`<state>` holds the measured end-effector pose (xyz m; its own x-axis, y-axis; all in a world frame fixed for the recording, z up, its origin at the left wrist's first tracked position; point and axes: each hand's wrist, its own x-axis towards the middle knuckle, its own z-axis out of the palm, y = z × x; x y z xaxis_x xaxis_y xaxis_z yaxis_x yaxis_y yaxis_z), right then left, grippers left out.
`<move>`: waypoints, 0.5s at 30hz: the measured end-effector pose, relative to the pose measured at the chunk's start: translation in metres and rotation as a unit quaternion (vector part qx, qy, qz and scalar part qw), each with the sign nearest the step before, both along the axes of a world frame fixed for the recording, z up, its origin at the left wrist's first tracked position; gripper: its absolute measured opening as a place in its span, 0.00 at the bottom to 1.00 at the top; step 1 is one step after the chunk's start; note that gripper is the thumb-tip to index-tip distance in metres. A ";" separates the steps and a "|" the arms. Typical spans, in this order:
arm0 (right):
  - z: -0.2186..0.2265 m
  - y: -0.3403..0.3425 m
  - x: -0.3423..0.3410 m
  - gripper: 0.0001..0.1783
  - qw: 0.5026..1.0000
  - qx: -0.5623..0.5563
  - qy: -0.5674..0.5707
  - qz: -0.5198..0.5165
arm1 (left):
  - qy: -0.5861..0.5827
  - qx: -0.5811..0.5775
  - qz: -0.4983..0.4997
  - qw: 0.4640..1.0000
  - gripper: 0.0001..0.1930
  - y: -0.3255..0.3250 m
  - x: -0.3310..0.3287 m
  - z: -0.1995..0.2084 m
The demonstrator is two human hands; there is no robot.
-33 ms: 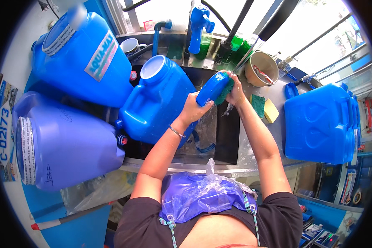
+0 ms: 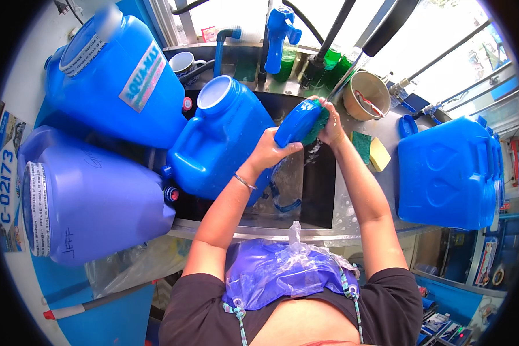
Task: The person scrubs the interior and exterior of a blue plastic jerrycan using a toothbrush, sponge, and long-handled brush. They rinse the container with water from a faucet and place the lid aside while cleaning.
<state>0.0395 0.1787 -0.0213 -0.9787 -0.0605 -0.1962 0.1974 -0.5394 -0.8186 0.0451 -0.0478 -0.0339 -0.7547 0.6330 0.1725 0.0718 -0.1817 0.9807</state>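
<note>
Currently the left hand (image 2: 269,151) pinches a blue lid (image 2: 296,122) by its near left edge, the thumb stretched along the lower side and the fingers mostly hidden behind it. The right hand (image 2: 333,129) is curled around a green pad (image 2: 318,128) and presses it against the lid's right side, its fingertips near the far end. The lid is tilted on edge in the air above the sink (image 2: 320,199), and water splashes just below the pad.

Left of the lid, a blue jug (image 2: 225,153) leans in the sink, its round white-looking mouth toward the window side and its handle to the left. A blue strap (image 2: 285,202) lies on the sink bottom. Farther left are two larger containers, a blue one (image 2: 118,104) behind and a violet-blue one (image 2: 98,190) nearer the person.

On the metal desk (image 2: 349,199) to the right lie a green scourer (image 2: 361,144) and a yellow sponge (image 2: 379,154), side by side, with a beige bucket (image 2: 350,102) just beyond them. Another blue jug (image 2: 435,173) stands at the far right. Behind the sink are a blue tap (image 2: 278,37), a white mug (image 2: 181,61) and bottles of green liquid (image 2: 332,59).
</note>
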 end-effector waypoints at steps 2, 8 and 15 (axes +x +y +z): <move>0.005 0.000 0.000 0.22 0.978 0.179 0.107 0.018 | -0.112 0.119 -0.133 0.977 0.23 -0.004 -0.011 0.002; 0.036 -0.019 0.002 0.17 0.491 0.732 0.472 0.025 | 0.089 -0.159 0.050 0.982 0.15 0.024 -0.018 -0.018; 0.033 -0.029 0.008 0.17 0.510 0.724 0.464 0.023 | 0.211 -0.179 0.109 0.955 0.09 0.034 -0.013 -0.033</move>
<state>0.0476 0.1494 0.0116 -0.6954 -0.5363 0.4784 -0.6516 0.7513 -0.1050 0.0320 -0.0142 -0.0668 -0.7867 0.5441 0.2918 0.4716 0.2245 0.8527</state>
